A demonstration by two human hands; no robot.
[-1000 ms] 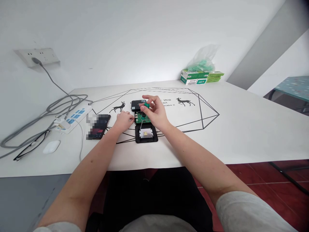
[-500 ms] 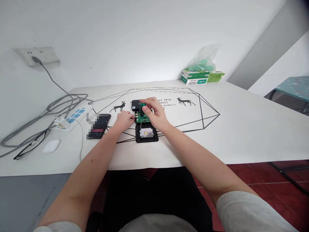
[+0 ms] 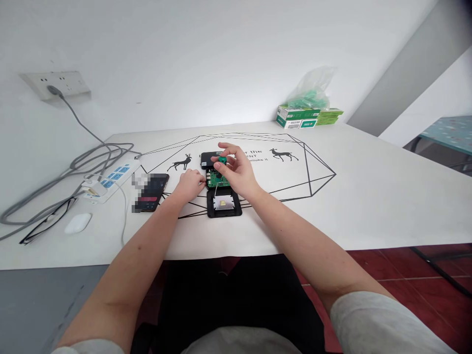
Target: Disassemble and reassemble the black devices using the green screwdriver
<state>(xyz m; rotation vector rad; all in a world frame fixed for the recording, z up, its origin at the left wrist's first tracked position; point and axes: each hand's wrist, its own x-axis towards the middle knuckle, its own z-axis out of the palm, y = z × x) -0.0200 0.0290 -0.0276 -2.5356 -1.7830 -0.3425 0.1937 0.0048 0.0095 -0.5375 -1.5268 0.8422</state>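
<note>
Green-handled screwdriver [image 3: 222,160] pinched in right hand [image 3: 236,172]; left hand [image 3: 191,184] curled beside circuit board [image 3: 223,183], grip unclear; screwdriver could slip, scratching board, if pressed off-angle.

The right hand [image 3: 239,173] hides part of the circuit board [image 3: 213,178]; pixelation blurs much of the phone [image 3: 158,186].

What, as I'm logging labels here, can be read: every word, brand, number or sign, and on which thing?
"r the": tabletop, beside the right hand.
"NT": word ending, tabletop.
"it": tabletop; the word before is blurred.
Too small or blurred: green-and-white boxes, pale sticker on the black piece.
Pixelated: phone screen.
</note>
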